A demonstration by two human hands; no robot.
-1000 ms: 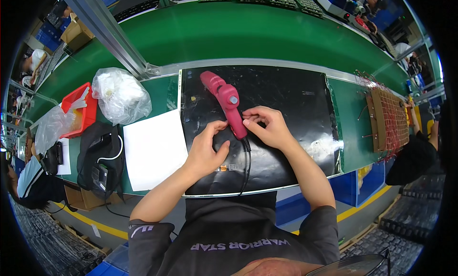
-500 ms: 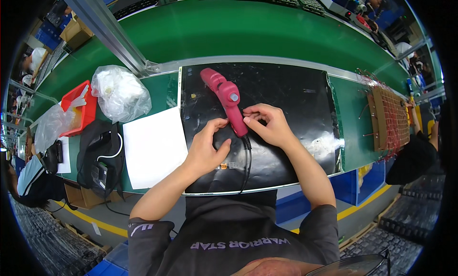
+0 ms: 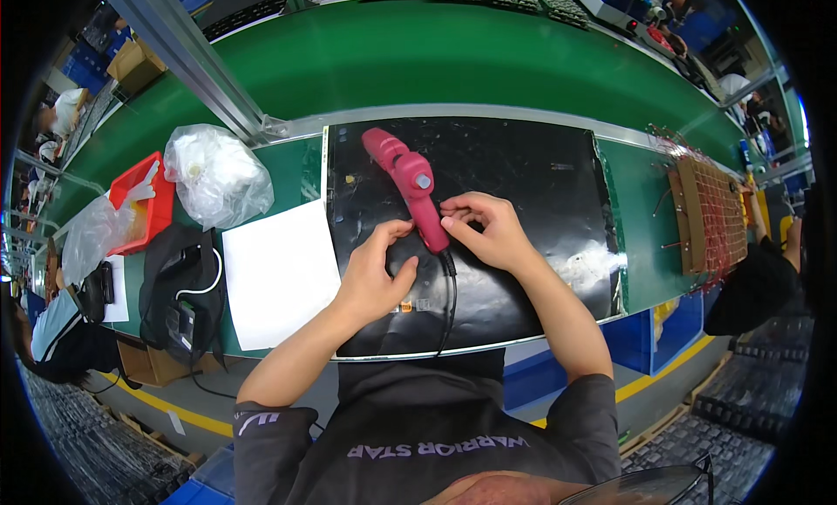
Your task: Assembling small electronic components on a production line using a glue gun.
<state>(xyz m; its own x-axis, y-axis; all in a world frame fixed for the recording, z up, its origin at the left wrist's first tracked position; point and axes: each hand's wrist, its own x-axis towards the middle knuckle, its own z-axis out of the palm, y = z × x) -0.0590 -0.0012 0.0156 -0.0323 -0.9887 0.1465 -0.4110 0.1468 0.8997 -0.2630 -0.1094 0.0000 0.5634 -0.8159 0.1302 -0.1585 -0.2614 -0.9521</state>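
Observation:
A pink-red handheld corded appliance (image 3: 405, 169) lies at a slant on a black mat (image 3: 523, 182), its handle pointing toward me. It has a round pale button on its side, and a black cord (image 3: 451, 304) runs from the handle end to the mat's front edge. My left hand (image 3: 377, 271) is open left of the handle, thumb and fingers apart, fingertips close to it. On the other side, my right hand (image 3: 488, 230) has loosely bent fingers with the thumb apart; its fingertips are at the handle's edge. Neither hand is wrapped round the appliance.
Left of the mat are a white sheet (image 3: 283, 274), a black bag (image 3: 170, 283), a clear plastic bag (image 3: 215, 175) and a red bin (image 3: 154, 210). A brown board with red wires (image 3: 708, 217) stands at right. Beyond the metal rail runs a green belt (image 3: 418, 60). Other people sit at both sides.
The hands and the appliance hold nearly the same pose; the whole view has shifted very slightly. My right fingertips sit a touch closer along the handle.

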